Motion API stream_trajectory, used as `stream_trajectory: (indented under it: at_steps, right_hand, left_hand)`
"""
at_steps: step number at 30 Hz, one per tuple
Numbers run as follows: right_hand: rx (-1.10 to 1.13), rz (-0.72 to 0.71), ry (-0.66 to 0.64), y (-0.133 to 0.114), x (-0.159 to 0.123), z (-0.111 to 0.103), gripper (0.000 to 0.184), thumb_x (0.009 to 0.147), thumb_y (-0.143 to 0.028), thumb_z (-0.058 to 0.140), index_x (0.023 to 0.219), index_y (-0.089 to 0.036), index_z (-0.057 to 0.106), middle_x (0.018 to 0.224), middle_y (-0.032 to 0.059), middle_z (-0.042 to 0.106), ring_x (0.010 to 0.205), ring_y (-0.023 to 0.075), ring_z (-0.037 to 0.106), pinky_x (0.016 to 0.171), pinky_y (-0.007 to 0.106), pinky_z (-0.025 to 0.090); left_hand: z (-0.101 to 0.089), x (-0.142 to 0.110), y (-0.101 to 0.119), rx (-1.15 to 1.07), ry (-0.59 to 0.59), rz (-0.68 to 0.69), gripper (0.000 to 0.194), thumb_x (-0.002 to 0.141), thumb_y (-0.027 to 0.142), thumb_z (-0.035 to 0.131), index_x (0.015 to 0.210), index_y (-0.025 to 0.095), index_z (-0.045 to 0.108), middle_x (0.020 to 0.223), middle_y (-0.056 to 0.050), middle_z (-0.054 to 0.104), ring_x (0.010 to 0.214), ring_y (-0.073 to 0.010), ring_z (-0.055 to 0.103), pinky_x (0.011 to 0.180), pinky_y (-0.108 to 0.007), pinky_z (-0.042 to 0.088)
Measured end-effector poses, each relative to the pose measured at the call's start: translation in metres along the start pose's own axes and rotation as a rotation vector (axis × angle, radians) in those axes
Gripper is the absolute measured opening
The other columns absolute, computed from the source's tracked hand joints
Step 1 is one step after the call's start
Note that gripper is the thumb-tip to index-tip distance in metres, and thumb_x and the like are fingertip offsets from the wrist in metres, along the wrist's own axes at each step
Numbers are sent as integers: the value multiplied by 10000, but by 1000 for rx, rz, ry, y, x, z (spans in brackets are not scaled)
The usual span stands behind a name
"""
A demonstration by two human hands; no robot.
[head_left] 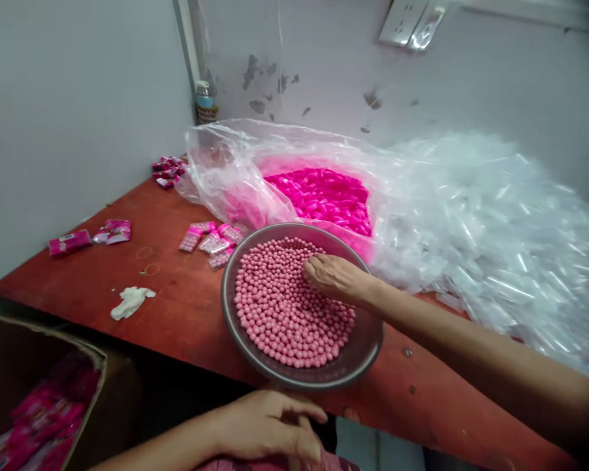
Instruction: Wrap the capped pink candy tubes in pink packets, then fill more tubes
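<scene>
A round grey bowl (228, 304) at the table's front edge holds many small pink balls (285, 314). My right hand (336, 278) reaches into it from the right, palm down and curled, touching the balls. Its fingertips are hidden, so I cannot tell whether anything is between them. Below the bowl's near rim, my left hand (269, 425) hangs over my lap with its fingers loosely apart, holding nothing. Just left of the bowl lie several small clear packs with pink ends (213, 241), some showing pink balls inside.
Behind the bowl, an open plastic bag (226, 170) contains bright pink plastic pieces (328, 196). Clear plastic tubes or cases (500, 222) are heaped at right. Pink packets (70, 243) and a crumpled white scrap (131, 302) lie left. A cardboard box (101, 373) with pink packets stands lower left.
</scene>
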State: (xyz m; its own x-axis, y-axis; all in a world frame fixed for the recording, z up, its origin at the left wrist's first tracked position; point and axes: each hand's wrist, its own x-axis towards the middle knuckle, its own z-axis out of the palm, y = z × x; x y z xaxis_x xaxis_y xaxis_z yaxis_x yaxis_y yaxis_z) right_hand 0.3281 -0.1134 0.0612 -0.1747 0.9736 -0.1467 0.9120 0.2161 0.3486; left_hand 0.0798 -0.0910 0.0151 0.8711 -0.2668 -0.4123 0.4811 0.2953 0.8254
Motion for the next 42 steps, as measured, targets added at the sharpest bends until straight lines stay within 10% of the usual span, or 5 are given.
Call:
stream_trajectory:
  at_steps: [7,14,21,30,42]
  right_hand:
    - [266,-279,72,-36,49,6,154,845,-67,324,858,-138,460,805,91,536,731,190,477,669,317,394]
    - [1134,160,149,-63,54,14,384,577,-101,549,939,-158,433,862,34,512,771,180,469,698,313,412]
    - [1837,480,222,-47,40,-11,491,571,-221,714,983,-206,446,862,-20,519,770,141,522,712,284,437]
    - [1819,497,387,-28,62,-6,490,585,-227,732,989,-203,456,915,1,539,861,160,538,779,304,447]
    - [1998,422,447,-31,70,8,402,699,-363,658,1024,-191,495,905,15,576,826,164,558,764,317,456]
  left_hand:
    - [-25,-26,-3,-286,701,212,489,714,539,535,971,124,501,717,-63,638,578,-181,630,547,-303,519]
    - [-31,-27,16,-130,789,251,342,767,471,500,860,142,498,632,-25,618,495,-173,622,456,-268,513]
    - [-104,-25,41,36,825,343,244,748,387,491,685,153,469,483,23,539,344,-120,502,349,-211,390]
    - [-120,-44,89,1133,1459,292,332,820,416,423,896,145,600,770,-92,623,735,-218,579,627,-272,374]
    - [-112,22,120,935,848,426,82,713,173,537,791,171,510,749,-26,603,725,-177,558,651,-265,390]
